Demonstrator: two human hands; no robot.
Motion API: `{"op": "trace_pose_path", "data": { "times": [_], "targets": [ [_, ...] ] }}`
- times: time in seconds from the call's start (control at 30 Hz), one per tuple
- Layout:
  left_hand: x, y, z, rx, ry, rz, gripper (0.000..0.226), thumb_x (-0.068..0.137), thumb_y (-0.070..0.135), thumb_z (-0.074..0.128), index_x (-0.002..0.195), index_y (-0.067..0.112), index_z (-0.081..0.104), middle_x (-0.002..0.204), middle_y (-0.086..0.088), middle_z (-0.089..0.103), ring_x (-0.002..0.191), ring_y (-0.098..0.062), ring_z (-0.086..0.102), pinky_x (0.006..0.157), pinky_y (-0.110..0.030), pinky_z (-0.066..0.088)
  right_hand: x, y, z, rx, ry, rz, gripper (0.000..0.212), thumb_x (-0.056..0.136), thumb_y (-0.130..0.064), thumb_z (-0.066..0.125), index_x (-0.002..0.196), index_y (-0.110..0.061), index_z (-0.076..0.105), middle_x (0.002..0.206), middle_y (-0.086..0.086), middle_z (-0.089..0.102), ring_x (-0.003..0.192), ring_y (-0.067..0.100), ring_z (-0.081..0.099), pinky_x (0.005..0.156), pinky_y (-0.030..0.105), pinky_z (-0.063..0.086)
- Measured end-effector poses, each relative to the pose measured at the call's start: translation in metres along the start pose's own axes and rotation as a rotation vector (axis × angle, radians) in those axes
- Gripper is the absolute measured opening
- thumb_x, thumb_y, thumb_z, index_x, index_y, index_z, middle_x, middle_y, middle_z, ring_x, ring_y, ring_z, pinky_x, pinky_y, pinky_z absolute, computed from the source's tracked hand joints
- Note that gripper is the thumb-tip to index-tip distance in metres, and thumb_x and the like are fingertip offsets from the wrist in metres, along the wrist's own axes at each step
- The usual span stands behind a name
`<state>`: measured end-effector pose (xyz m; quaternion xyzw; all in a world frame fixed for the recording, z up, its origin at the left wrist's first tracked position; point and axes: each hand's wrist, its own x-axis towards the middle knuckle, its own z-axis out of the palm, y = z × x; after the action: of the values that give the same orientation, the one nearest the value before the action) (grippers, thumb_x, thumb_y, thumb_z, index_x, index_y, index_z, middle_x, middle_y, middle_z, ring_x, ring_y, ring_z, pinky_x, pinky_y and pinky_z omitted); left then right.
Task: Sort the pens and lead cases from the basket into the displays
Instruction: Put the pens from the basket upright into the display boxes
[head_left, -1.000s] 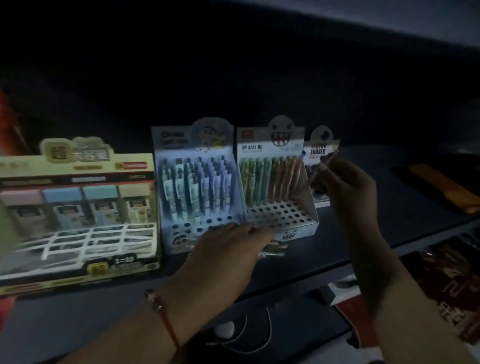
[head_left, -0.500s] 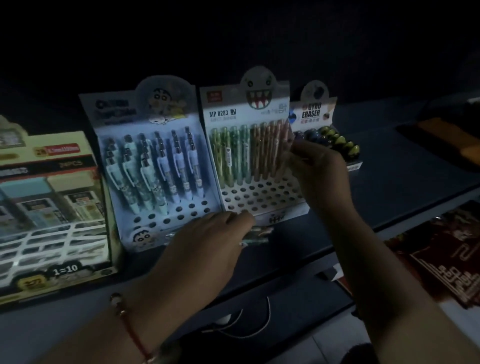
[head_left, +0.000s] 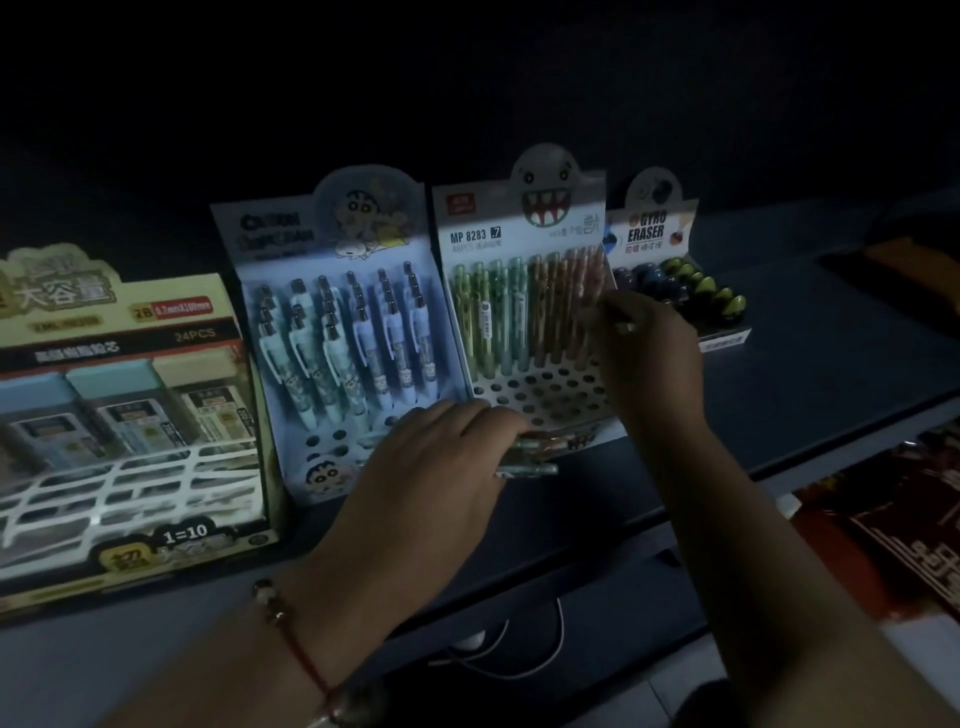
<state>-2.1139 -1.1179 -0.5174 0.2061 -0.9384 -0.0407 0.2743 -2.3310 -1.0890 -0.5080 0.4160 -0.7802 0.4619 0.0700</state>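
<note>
The right hand (head_left: 652, 358) is at 3 o'clock of the monster pen display (head_left: 524, 312), its fingers pinching a thin pen (head_left: 592, 299) at the display's right rows. The left hand (head_left: 441, 467) lies at 6 o'clock of that display, fingers curled over a few loose pens (head_left: 530, 457) on the dark surface (head_left: 831, 374). At 9 o'clock stand the blue cartoon pen display (head_left: 343, 332) and, further left, the lead case display (head_left: 119, 415).

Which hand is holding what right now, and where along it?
The left hand grips a bundle of spare pens, whose ends stick out past its fingers. The right hand pinches one pen near its upper end, at the monster-face display.
</note>
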Motion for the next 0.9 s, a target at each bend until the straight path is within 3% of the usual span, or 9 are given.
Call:
{"op": "trace_pose_path", "data": {
  "times": [0.07,0.13,0.27,0.33,0.47,0.57,0.77,0.83,0.9],
  "targets": [
    [0.001,-0.002,-0.002,0.009,-0.008,0.018,0.057,0.066,0.005,0.083,0.114,0.024,0.059,0.103,0.007,0.066,0.094,-0.008,0.045,0.081,-0.022,0.039,-0.007,-0.007,-0.01,0.112,0.003,-0.006,0.023,0.098,-0.038,0.055,0.11,-0.022,0.067,0.091,-0.006,0.069,0.073,0.004,0.064,0.063,0.035,0.057],
    [0.003,-0.003,-0.004,0.011,-0.008,0.038,0.055,0.068,0.004,0.081,0.115,0.024,0.06,0.105,0.008,0.065,0.096,-0.01,0.047,0.083,-0.022,0.037,-0.014,-0.022,-0.026,0.289,-0.078,0.039,0.027,0.098,-0.043,0.055,0.105,-0.019,0.066,0.09,-0.001,0.069,0.075,0.008,0.066,0.064,0.035,0.057],
    [0.008,-0.005,-0.006,0.04,0.027,0.022,0.05,0.066,0.0,0.08,0.107,0.02,0.061,0.097,0.004,0.063,0.089,-0.014,0.047,0.076,-0.03,0.043,-0.038,-0.054,-0.053,0.441,-0.729,0.249,0.039,0.09,-0.048,0.058,0.102,-0.013,0.071,0.091,0.004,0.074,0.072,0.012,0.069,0.061,0.026,0.055],
    [0.009,-0.006,-0.005,0.054,0.025,0.036,0.043,0.065,-0.001,0.079,0.099,0.017,0.059,0.089,0.002,0.06,0.082,-0.018,0.046,0.072,-0.031,0.041,-0.046,-0.055,-0.053,0.508,-0.837,0.346,0.035,0.089,-0.039,0.064,0.103,-0.007,0.07,0.089,0.006,0.075,0.069,0.012,0.07,0.058,0.02,0.055],
    [0.008,-0.001,-0.005,0.076,-0.013,0.057,0.062,0.065,0.003,0.08,0.12,0.019,0.058,0.099,0.003,0.066,0.09,-0.02,0.052,0.079,-0.032,0.04,-0.045,-0.044,-0.055,0.627,-0.812,0.49,0.023,0.078,-0.026,0.072,0.097,-0.012,0.068,0.082,0.003,0.072,0.067,0.011,0.069,0.055,0.019,0.053],
    [0.009,0.003,-0.01,0.08,-0.044,0.027,0.077,0.065,0.003,0.084,0.133,0.021,0.054,0.11,0.002,0.068,0.097,-0.022,0.06,0.079,-0.037,0.051,-0.04,-0.032,-0.065,0.693,-0.735,0.543,0.011,0.087,-0.013,0.067,0.098,-0.011,0.066,0.077,0.004,0.069,0.064,0.011,0.066,0.054,0.02,0.052],
    [0.006,-0.001,-0.026,-0.009,-0.04,-0.192,0.061,0.092,0.012,0.063,0.144,0.035,0.041,0.132,0.008,0.059,0.102,-0.018,0.06,0.074,-0.027,0.045,-0.026,-0.012,-0.084,0.928,-0.511,0.739,0.011,0.097,-0.018,0.057,0.096,-0.009,0.062,0.074,0.008,0.061,0.054,0.009,0.061,0.048,0.019,0.051],
    [0.005,-0.001,-0.026,-0.019,-0.055,-0.205,0.056,0.094,0.018,0.06,0.143,0.037,0.04,0.125,0.01,0.062,0.077,-0.009,0.055,0.058,-0.016,0.035,-0.025,-0.006,-0.087,0.973,-0.483,0.785,0.015,0.097,-0.025,0.057,0.093,-0.012,0.063,0.069,0.003,0.056,0.052,0.008,0.058,0.045,0.018,0.049],
    [0.005,0.002,-0.026,-0.024,-0.087,-0.217,0.052,0.094,0.021,0.062,0.14,0.037,0.043,0.109,0.009,0.066,0.056,-0.005,0.039,0.047,-0.015,0.025,-0.025,-0.004,-0.091,1.01,-0.48,0.8,0.02,0.094,-0.033,0.057,0.092,-0.015,0.065,0.065,0.0,0.05,0.05,0.007,0.051,0.043,0.016,0.045]
  ]
}}
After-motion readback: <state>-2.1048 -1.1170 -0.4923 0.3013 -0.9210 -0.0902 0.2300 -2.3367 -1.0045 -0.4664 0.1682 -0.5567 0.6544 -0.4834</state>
